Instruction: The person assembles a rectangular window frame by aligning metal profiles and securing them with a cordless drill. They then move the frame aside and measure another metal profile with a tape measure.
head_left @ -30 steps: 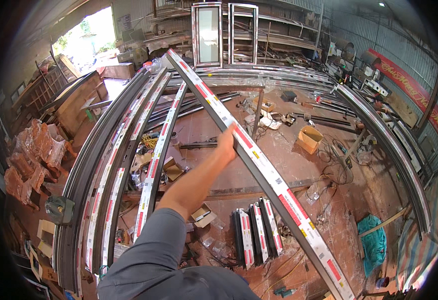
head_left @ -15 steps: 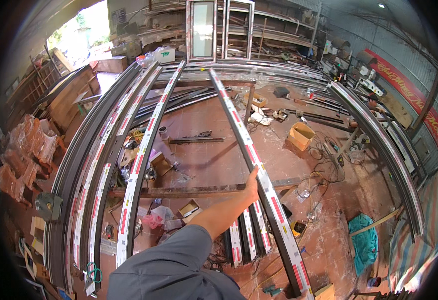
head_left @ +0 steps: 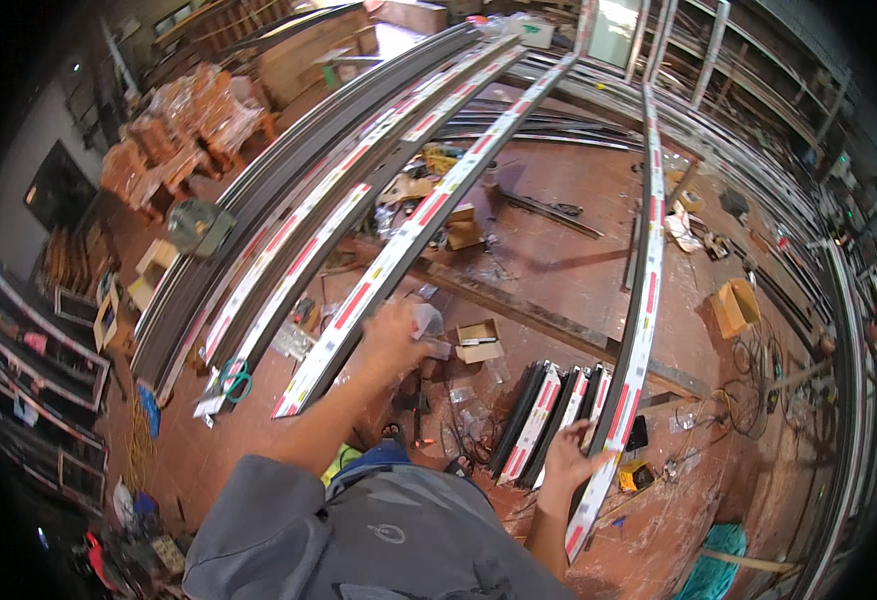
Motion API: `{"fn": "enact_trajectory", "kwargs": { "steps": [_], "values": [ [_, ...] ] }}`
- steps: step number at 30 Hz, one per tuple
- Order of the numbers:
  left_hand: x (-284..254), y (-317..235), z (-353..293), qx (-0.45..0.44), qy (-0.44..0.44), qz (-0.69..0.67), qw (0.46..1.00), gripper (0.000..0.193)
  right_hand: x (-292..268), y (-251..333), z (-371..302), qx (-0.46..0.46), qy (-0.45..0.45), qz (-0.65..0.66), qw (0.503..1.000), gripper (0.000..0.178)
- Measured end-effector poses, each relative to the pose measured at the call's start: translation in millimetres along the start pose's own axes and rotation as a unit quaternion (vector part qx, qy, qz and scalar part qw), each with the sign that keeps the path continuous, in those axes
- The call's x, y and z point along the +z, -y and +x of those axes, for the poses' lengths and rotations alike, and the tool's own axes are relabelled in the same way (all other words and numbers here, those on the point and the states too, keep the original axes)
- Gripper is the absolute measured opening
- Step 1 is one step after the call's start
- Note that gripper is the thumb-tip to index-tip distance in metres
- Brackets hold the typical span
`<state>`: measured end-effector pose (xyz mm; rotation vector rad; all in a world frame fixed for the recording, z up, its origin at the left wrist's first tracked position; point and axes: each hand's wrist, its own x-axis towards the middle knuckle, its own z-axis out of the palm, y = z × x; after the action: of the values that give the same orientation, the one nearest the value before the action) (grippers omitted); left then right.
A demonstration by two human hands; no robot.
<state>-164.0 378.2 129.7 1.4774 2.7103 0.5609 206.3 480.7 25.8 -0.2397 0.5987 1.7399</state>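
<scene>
A long dark metal profile (head_left: 649, 270) with white and red protective film slants down the right side. Beside its near end is my right hand (head_left: 565, 462), fingers spread and thumb at the profile's edge, not wrapped round it. My left hand (head_left: 394, 340) is slightly blurred, its fingers apart and nothing seen in it. It hovers by the near part of another film-covered profile (head_left: 439, 205), and I cannot tell whether they touch. Between my hands, several short film-covered profile pieces (head_left: 549, 415) lie bundled below.
More long profiles (head_left: 299, 215) lie side by side at left, with green-handled scissors (head_left: 236, 381) at their near ends. A steel crossbar (head_left: 529, 312) runs beneath. Cardboard boxes (head_left: 479, 342), cables (head_left: 754, 365) and a teal sack (head_left: 711, 565) are on the red floor.
My left hand has let go of the right-hand profile and moved left. My right hand has come into fuller view beside that profile. The whole view has turned left and downward.
</scene>
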Motion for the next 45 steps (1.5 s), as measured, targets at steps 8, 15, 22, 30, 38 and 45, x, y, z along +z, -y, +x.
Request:
{"fn": "enact_trajectory", "kwargs": {
  "steps": [8,15,22,30,38,45],
  "values": [
    [-41,158,-99,-0.244,0.131,-0.016,0.961,0.13,65,-49,-35,-0.186,0.125,-0.65,0.726,0.038],
    [-41,178,-145,-0.242,0.074,-0.01,0.967,0.101,12,58,-68,-0.191,0.179,-0.897,0.357,0.09],
    [-32,221,-108,-0.181,-0.042,-0.041,0.982,0.096,-32,-8,-68,-0.116,0.08,-0.897,0.419,0.106],
    [-92,269,-205,-0.194,-0.244,0.004,0.95,0.077,-73,-117,-73,-0.169,0.103,-0.93,0.311,0.099],
    [-74,336,-280,-0.189,-0.189,0.14,0.953,0.062,-103,-161,-105,-0.2,0.15,-0.913,0.323,0.094],
    [-55,354,-270,-0.196,-0.262,0.192,0.925,0.049,-113,-151,-96,-0.256,0.152,-0.925,0.235,0.088]
  ]
}}
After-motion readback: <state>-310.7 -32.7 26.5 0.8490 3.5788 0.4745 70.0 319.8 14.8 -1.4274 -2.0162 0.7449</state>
